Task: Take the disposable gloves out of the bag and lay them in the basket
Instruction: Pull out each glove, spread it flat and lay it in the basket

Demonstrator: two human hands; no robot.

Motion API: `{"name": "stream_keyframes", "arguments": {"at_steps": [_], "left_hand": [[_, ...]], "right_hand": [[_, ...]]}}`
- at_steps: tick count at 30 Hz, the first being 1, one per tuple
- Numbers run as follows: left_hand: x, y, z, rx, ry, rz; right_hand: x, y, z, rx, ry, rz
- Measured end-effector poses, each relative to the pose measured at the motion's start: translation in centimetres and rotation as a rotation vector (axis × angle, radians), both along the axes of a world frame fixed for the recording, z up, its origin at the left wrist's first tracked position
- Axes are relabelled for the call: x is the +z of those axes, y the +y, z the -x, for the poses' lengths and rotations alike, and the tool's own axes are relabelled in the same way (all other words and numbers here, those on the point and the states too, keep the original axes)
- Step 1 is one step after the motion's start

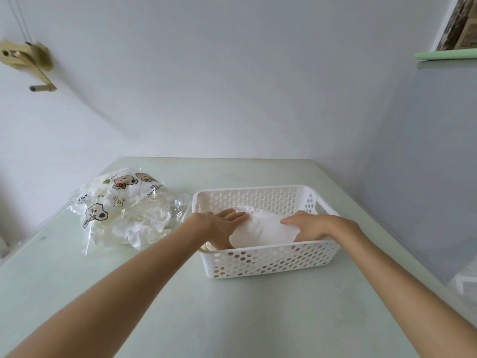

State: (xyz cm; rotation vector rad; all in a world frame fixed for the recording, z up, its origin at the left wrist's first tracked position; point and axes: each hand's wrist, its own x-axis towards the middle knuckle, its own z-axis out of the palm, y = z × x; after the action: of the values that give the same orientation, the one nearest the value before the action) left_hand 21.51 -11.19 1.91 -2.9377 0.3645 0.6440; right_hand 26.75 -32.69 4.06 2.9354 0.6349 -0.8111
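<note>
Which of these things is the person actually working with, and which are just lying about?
In use:
- white perforated plastic basket
- white stack of disposable gloves inside it
- clear cartoon-printed plastic bag
- left hand and right hand, flat on the stack

Lying about:
- brass wall crank
- pale green table, which only bears things

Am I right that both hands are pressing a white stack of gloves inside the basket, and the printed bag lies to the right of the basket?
Not quite: the side is wrong. The head view shows the printed bag to the left of the basket, not the right. The rest holds: the left hand and right hand both rest on the white stack of gloves inside it.
</note>
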Motion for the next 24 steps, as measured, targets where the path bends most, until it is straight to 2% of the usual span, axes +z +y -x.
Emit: {"name": "stream_keyframes", "arguments": {"at_steps": [5,9,13,15,17,18,20,21,24], "left_hand": [[-0.3,-0.5,0.3,0.023,0.057,-0.052],[0.1,-0.6,0.4,0.049,0.022,0.001],[2.8,-0.2,1.7,0.109,-0.146,0.234],[5.0,1.1,3.6,0.169,-0.246,0.46],[6.5,3.6,6.0,0.225,-0.429,0.636],[6.9,5.1,7.3,0.282,-0.552,0.665],[6.7,8.8,9.8,0.477,-0.762,0.606],[6.3,10.5,10.6,0.586,-0.786,0.55],[4.8,15.0,11.3,0.781,-0.607,0.521]], "right_hand": [[-0.1,0.3,-0.1,-0.007,0.007,0.072],[-0.8,0.2,-0.1,-0.012,-0.033,0.016],[-0.4,-0.6,1.0,-0.061,-0.153,-0.269],[0.0,-0.5,1.8,-0.11,-0.32,-0.435],[0.5,0.4,2.7,-0.133,-0.511,-0.535],[0.8,1.2,3.4,-0.126,-0.567,-0.589],[1.9,4.0,5.2,-0.063,-0.585,-0.715],[2.5,5.7,6.3,-0.018,-0.567,-0.771],[3.5,12.3,9.6,0.135,-0.486,-0.83]]}}
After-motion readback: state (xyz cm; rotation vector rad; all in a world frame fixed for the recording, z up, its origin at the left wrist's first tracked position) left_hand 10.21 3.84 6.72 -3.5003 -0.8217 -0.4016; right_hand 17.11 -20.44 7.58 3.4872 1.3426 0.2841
